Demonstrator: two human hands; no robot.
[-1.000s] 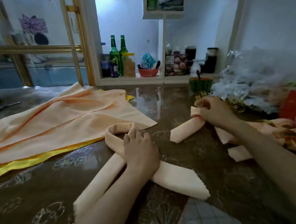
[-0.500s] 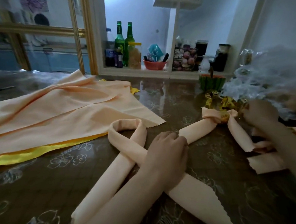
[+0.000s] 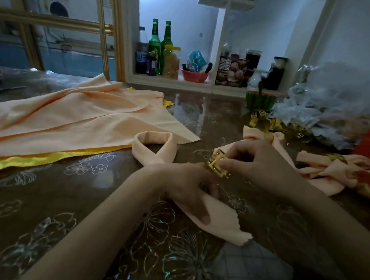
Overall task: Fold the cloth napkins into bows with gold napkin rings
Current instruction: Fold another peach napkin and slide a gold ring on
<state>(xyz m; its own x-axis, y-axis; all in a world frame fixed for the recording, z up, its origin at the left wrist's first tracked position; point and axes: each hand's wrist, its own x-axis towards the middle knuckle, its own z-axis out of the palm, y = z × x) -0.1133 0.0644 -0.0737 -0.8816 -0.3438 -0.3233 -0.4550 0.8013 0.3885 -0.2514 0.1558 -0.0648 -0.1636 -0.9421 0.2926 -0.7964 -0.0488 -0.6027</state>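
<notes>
while the left hand (image 3: pixel 184 185) bears down on the point where the rolled napkin (image 3: pixel 155 145) crosses itself, the right hand (image 3: pixel 258 164) holds a gold napkin ring (image 3: pixel 218 163) at that same crossing. the right grip pinches the ring between thumb and fingertips. the left grip closes over the gathered cloth, thumb laid along the near tail (image 3: pixel 221 222). the napkin lies on the desk (image 3: pixel 50 209) at centre, its loop pointing away from the person and its frayed tail pointing back towards them.

stage reached, as judged: the cloth is rolled into a band and crossed into 1 loop, but the ring is not yet on the cloth and no bow shape shows. what is left for this piece appears to be shaping the bow and drawing its middle through the ring.

done so far: a peach bow (image 3: pixel 279 141) lies just behind the right hand, and a second bow (image 3: pixel 322 171) with a gold band lies further right.

left to do: several flat napkins (image 3: pixel 64 119) lie spread at the far left over a yellow cloth (image 3: pixel 12 162). spare rings (image 3: pixel 259 115) sit in a small heap near the right edge. the task reads as under way, with more pieces waiting than finished.
</notes>
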